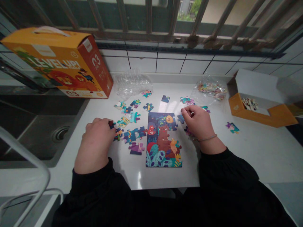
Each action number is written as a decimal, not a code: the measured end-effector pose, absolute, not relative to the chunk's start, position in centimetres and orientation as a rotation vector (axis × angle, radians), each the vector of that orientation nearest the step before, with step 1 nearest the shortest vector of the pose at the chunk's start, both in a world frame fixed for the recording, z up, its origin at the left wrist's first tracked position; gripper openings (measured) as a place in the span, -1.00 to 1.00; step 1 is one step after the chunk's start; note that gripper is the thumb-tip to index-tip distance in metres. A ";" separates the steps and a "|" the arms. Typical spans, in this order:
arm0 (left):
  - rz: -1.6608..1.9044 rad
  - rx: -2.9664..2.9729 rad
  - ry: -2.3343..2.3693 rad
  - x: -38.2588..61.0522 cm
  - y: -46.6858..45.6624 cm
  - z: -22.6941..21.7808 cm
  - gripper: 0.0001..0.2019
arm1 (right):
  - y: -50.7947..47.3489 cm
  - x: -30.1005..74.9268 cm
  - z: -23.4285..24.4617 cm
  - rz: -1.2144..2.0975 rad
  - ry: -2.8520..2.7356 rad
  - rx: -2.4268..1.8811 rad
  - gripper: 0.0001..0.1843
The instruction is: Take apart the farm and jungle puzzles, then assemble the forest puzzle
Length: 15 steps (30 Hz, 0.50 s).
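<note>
A partly joined jigsaw block (163, 140) with colourful jungle art lies on the white counter (248, 151) in front of me. My left hand (97, 143) rests to its left, fingers curled on a dark puzzle piece (111, 124) beside a cluster of loose pieces (129, 121). My right hand (197, 121) sits at the block's upper right edge, fingertips pinched on a small piece (181, 118) next to the block. A thin band circles that wrist. Both sleeves are black.
An orange puzzle box (59, 64) stands at the back left above a steel sink (40, 132). Crumpled plastic (132, 83) and a bag of pieces (210, 90) lie by the tiled wall. An open orange tray box (258, 105) sits right; one stray piece (232, 127) lies nearby.
</note>
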<state>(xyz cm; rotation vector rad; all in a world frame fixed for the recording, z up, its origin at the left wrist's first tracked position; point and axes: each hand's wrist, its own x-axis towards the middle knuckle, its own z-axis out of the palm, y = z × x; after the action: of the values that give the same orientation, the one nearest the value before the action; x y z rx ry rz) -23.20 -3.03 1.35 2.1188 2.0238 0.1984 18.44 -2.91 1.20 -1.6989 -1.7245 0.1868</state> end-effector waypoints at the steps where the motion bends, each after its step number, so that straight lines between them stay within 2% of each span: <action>1: 0.177 1.996 2.226 -23.1 -3.2 1.3 -0.69 | -2.9 18.4 1.2 0.184 -1.725 -1.696 -0.72; 6: 0.288 1.913 2.287 -22.0 -4.1 1.9 -0.62 | -2.9 18.4 1.1 0.199 -1.732 -1.679 -0.73; 13: 0.014 1.923 2.237 -20.8 -3.4 4.1 -0.71 | -2.8 18.6 0.9 0.208 -1.749 -1.673 -0.73; 15: -0.008 1.885 2.269 -20.8 -3.4 4.1 -0.63 | -2.8 18.5 1.0 0.210 -1.747 -1.673 -0.74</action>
<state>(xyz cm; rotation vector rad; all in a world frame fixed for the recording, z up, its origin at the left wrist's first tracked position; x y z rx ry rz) -20.77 -3.39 4.10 1.8845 2.2689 -0.0079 18.51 -2.83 0.99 -1.6732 -1.7473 0.2102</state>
